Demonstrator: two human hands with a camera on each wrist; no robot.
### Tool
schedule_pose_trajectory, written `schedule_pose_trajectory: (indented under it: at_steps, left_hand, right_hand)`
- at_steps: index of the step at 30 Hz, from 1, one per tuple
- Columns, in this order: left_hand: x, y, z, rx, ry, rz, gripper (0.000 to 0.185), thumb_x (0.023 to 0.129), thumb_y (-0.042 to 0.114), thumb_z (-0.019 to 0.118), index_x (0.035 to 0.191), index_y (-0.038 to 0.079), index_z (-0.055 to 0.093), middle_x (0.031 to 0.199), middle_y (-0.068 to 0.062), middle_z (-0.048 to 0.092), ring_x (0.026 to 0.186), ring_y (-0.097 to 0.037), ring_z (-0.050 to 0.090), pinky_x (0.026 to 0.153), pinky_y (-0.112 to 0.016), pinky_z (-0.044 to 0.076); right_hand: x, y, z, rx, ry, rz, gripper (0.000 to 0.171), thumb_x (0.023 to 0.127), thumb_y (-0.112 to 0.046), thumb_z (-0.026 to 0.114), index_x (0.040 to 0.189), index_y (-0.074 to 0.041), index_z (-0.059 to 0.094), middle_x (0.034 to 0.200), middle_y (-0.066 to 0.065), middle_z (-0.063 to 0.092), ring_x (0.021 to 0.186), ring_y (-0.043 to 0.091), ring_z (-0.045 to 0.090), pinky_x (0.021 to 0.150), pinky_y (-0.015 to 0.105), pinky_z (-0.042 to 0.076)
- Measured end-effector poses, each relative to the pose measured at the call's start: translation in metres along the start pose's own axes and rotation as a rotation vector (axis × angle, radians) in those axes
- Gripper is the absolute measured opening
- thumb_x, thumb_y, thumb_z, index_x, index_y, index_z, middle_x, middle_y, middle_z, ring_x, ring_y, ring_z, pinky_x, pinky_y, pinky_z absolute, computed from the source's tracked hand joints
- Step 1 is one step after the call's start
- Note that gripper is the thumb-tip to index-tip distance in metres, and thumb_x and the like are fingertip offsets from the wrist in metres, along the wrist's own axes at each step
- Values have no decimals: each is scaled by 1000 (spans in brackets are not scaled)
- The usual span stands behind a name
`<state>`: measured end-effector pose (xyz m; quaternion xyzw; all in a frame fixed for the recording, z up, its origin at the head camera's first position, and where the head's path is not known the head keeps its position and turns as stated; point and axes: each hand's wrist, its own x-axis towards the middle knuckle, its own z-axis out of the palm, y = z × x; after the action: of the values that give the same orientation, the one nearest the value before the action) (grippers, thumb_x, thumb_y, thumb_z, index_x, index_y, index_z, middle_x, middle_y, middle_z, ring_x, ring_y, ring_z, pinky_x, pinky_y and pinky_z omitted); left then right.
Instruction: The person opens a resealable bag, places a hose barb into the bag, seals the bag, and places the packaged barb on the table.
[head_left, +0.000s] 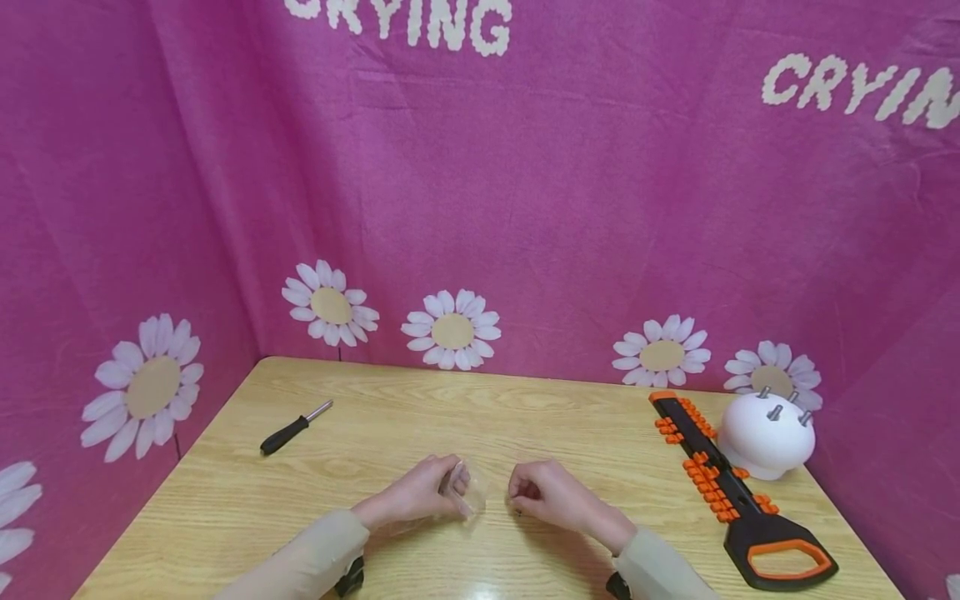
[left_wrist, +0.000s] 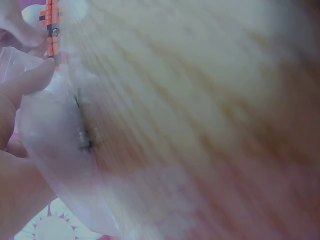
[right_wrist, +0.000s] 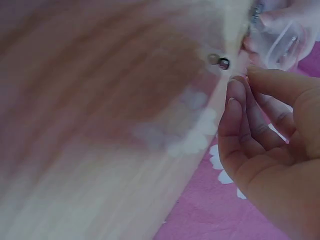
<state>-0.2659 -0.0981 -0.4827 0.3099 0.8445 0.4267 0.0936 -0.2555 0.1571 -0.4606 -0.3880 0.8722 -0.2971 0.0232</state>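
Observation:
My left hand [head_left: 427, 490] grips a small clear plastic bag [head_left: 471, 497] just above the table. Through the film in the left wrist view shows a thin dark metal piece [left_wrist: 85, 125], too blurred to name. My right hand [head_left: 551, 497] is low over the table across from the bag, its fingers loosely bent. By its fingertips [right_wrist: 233, 102] in the right wrist view is a small round-ended metal piece [right_wrist: 223, 63], with a gap between them. Its kind cannot be made out.
A black-handled screwdriver [head_left: 285, 435] lies at the table's left. On the right lie a black-and-orange rack with a looped handle [head_left: 738, 492] and a white rounded piece [head_left: 765, 437] with several metal studs. Pink cloth [head_left: 525, 208] hangs around the wooden table [head_left: 420, 408].

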Motion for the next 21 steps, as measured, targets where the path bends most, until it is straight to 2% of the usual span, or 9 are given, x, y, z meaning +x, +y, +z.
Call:
schedule_pose_trajectory:
  at_steps: [8,18,21]
  left_hand:
    - [0,1,-1,-22,-6,0,34,75,9,84,98,0,60,91,-9,66,80,0,51,79,-18,46]
    - [-1,0,-1,2,1,-10,34,76,12,84,98,2,61,90,-6,66,85,-2,48,83,-20,40]
    - [-1,0,-1,-9,-4,-2,33,76,10,84,97,1,60,91,-7,66,84,-1,51,81,-19,43]
  right_hand:
    - [-8,6,4,6,-29,23,10,85,-12,77,85,-8,67,76,-2,68,67,-7,51,60,16,49]
    - [-7,7,7,-24,-43,54,9,85,-10,77,83,-10,68,77,-5,67,68,-8,49,62,13,46]
    - [-7,7,5,-25,-52,69,8,85,-10,77,84,-11,69,77,-6,67,68,-8,48,62,13,45]
